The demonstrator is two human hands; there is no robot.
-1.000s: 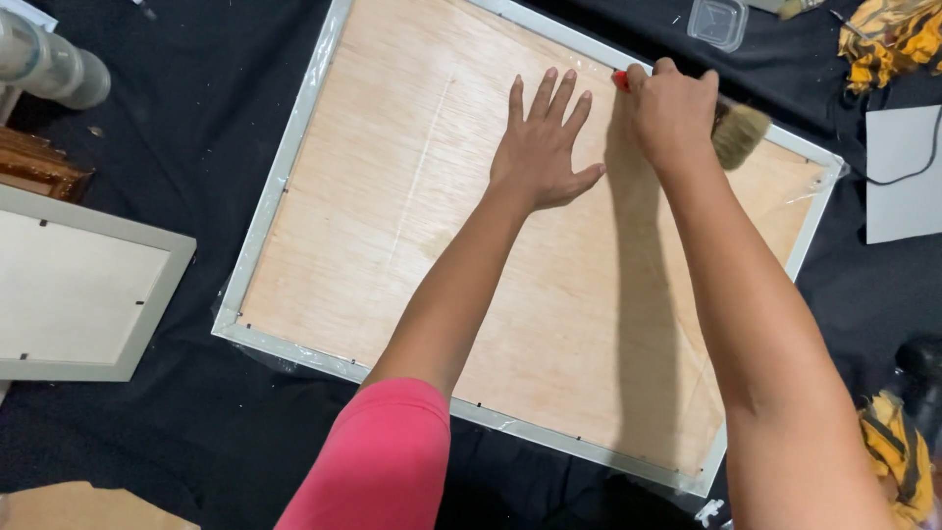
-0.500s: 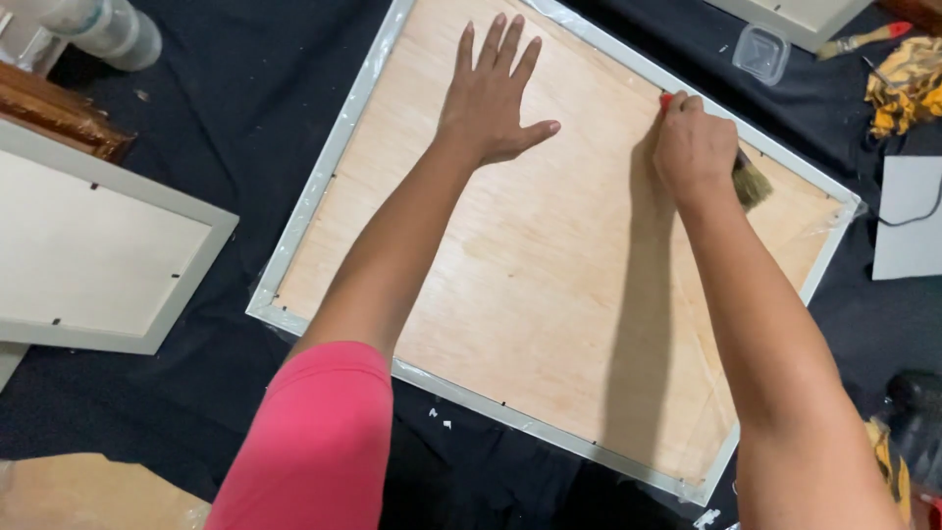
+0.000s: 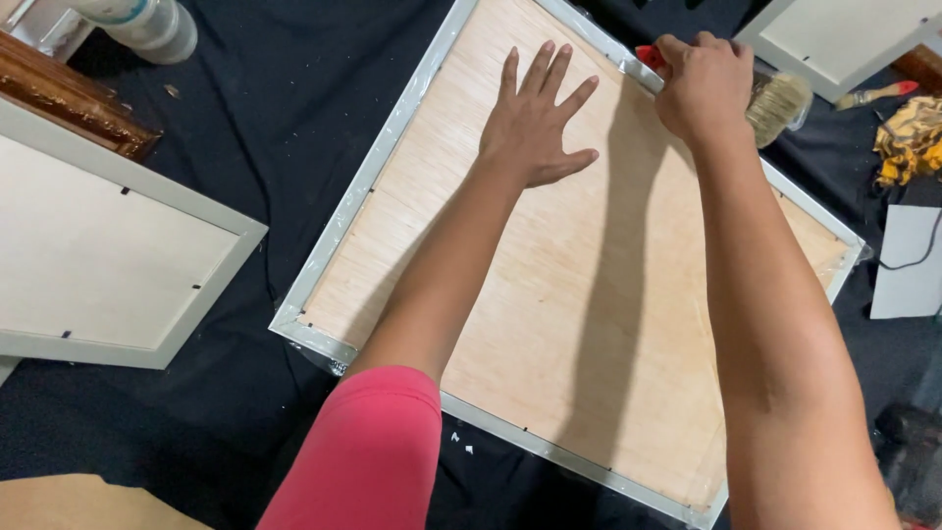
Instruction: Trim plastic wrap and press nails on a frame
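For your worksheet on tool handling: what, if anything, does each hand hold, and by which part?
The right hand holds a paintbrush by its red handle. The left hand holds nothing; it lies flat on the wooden backing board.

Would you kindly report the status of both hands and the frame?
Left hand flat on backing board. Right hand gripping brush at frame edge. Nothing in the way.

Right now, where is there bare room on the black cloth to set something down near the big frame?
Freest patch: black cloth between the big frame, the white frame and the roll. Crowded at the upper right: right hand grips a brush beside another small brush and rags. Left hand presses the wooden back.
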